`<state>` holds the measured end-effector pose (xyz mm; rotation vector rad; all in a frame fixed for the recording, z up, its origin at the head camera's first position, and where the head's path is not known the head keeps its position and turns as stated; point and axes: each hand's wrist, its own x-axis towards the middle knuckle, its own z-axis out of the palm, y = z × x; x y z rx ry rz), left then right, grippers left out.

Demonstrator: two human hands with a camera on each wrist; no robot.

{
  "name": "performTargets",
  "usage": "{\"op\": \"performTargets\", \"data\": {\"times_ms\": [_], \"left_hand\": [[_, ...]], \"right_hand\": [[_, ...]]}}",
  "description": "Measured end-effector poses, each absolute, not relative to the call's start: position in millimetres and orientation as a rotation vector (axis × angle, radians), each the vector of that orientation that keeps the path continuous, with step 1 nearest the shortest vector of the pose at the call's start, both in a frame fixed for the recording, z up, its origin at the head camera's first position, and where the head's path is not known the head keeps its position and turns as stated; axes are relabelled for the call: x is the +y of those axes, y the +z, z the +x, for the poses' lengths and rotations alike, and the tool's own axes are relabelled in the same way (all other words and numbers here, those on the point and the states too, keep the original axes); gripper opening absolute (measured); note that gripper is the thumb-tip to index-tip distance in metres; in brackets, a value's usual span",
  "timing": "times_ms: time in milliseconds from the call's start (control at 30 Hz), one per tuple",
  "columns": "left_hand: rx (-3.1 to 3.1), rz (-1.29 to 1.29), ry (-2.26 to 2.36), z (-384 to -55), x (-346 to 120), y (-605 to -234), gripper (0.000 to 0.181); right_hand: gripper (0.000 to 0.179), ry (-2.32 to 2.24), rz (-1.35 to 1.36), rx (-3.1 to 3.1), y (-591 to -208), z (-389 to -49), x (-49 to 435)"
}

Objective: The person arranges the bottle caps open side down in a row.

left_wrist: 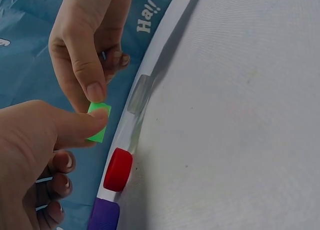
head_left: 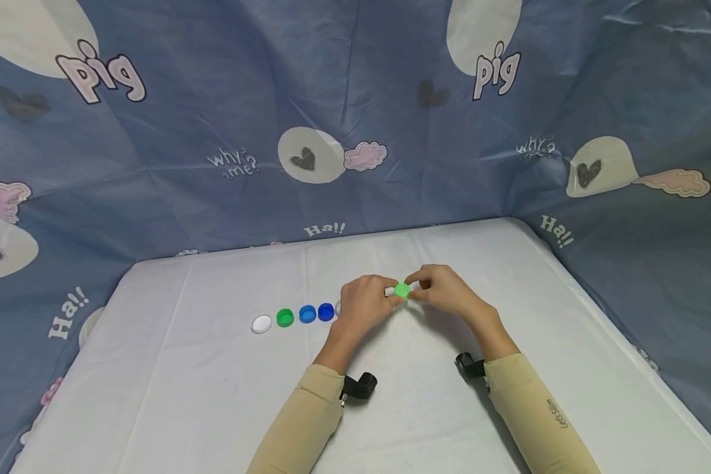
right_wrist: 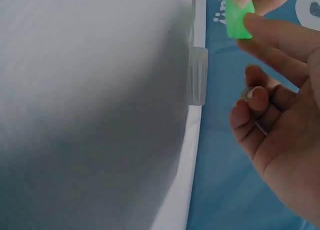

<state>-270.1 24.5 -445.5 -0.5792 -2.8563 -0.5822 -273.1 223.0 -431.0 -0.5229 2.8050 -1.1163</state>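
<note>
Both hands meet over the right-middle of the table at a small bright green bottle cap (head_left: 401,289). My left hand (head_left: 364,299) pinches its left side between thumb and fingers, and the right hand (head_left: 447,289) pinches it from the right. In the left wrist view the green cap (left_wrist: 98,135) shows between the two thumbs. A red cap (left_wrist: 119,170), a purple cap (left_wrist: 105,215) and a clear cap (left_wrist: 139,94) stand on the table near the hands. The right wrist view shows the clear cap (right_wrist: 197,76) below the held one.
To the left a row of caps lies on the white tablecloth (head_left: 213,395): a white cap (head_left: 262,324), a green cap (head_left: 285,317), a light blue cap (head_left: 307,314) and a dark blue cap (head_left: 326,311). Another pale one is partly hidden behind the left hand. A printed blue curtain (head_left: 403,197) encloses the table.
</note>
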Motion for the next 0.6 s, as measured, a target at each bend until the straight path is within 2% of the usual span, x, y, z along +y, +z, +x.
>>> {"op": "performTargets", "data": {"times_ms": [400,600], "left_hand": [[-2.894,-0.557,-0.566,-268.4,29.3,-452.2,0.026],[-2.905,-0.526,-0.596,-267.5,32.4,-454.3,0.019]], "right_hand": [[0.026,-0.960,-0.494,2.824,-437.3,-276.3,220.5],[0.027,-0.897,-0.493,2.830,-435.3,-275.7,218.2]]}}
